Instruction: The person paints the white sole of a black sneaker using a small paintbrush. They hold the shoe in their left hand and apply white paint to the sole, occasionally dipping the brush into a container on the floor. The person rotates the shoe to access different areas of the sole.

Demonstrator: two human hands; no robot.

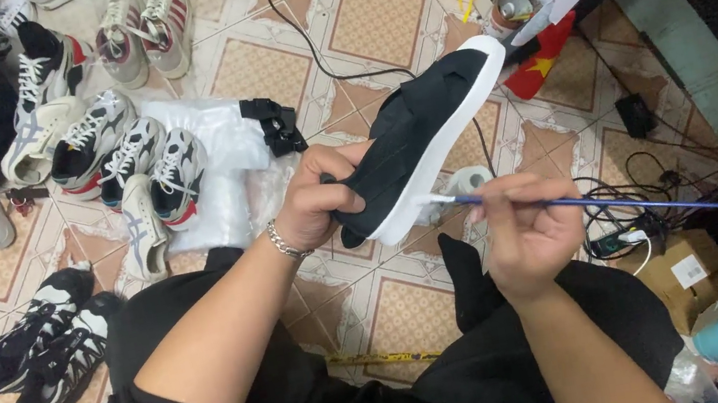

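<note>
My left hand (312,201) grips the black shoe (412,139) sole-edge up so the blue brush (593,203), pinched in my right hand (528,236), reaches its white rim.

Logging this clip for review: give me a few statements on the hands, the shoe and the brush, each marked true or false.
1. The left hand grips a black shoe with a white sole. True.
2. The right hand holds a pair of scissors. False: it holds a thin blue-handled brush.
3. The brush tip meets the white sole edge. True.
4. The left wrist is bare. False: it wears a silver bracelet.
5. Other shoes lie on the tiled floor to the person's left. True.
</note>
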